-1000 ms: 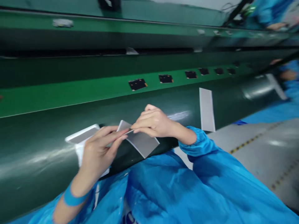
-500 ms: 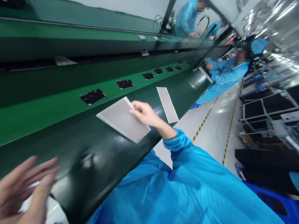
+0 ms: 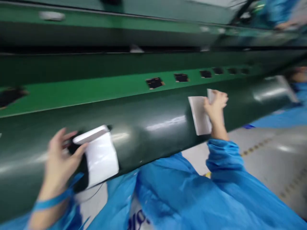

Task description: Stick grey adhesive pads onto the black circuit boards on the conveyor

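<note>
The grey sheet (image 3: 198,115) lies flat on the dark green bench (image 3: 153,124), at the right, close to the near edge. Its long axis runs from near to far, with the far end leaning slightly left. The right hand (image 3: 216,105) rests on the sheet's far right edge with its fingers bent close together; the blur hides whether they pinch the sheet or only press on it. Just beside it, to the right and behind the hand, a pale strip (image 3: 210,93) shows.

Half a second ago the sheet lay further left and slanted across the bench, well apart from the strip, with the hand at its far corner.

The left hand (image 3: 59,156), then spread and blurred at the near left, now has its fingers wide around the left end of a white stack (image 3: 100,155); whether it is gripping the stack cannot be told. Black squares (image 3: 154,83) sit in a row on the lighter green belt (image 3: 72,94) beyond.
</note>
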`<act>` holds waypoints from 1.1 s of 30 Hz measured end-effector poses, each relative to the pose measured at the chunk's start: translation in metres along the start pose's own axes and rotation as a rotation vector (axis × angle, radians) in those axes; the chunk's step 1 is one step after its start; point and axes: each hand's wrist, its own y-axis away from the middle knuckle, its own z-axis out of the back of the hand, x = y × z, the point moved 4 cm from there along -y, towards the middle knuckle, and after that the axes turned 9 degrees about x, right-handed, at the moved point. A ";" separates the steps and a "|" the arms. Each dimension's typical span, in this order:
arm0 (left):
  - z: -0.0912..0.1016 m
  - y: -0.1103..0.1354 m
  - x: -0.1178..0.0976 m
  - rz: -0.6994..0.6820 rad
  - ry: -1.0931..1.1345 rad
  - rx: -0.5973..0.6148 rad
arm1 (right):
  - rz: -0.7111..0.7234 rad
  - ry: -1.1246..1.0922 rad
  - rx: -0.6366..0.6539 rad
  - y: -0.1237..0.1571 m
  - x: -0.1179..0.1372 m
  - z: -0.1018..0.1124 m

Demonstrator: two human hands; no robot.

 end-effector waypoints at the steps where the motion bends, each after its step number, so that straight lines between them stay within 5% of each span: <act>1: 0.001 0.003 0.010 -0.015 0.039 -0.042 | 0.094 -0.058 -0.057 0.001 0.016 -0.003; 4: -0.003 0.001 0.025 -0.054 0.147 -0.105 | 0.473 -0.310 0.005 0.029 0.093 -0.020; 8: -0.013 0.001 0.011 -0.086 0.290 -0.059 | 0.942 -0.631 0.456 0.119 0.225 -0.041; 12: -0.015 0.017 -0.007 -0.118 0.487 -0.012 | 1.102 -0.778 0.829 0.180 0.308 -0.060; 18: -0.021 0.031 -0.014 -0.069 0.888 0.142 | 0.766 -0.978 1.156 0.197 0.329 -0.071; 22: -0.025 0.030 -0.013 0.051 0.889 0.140 | 0.678 -1.027 1.254 0.204 0.328 -0.073; 26: -0.016 0.027 -0.018 0.042 0.746 0.095 | 0.783 -0.947 1.197 0.199 0.333 -0.072; 33: -0.006 0.024 -0.024 0.055 0.676 0.119 | 1.093 -0.786 0.846 0.194 0.344 -0.055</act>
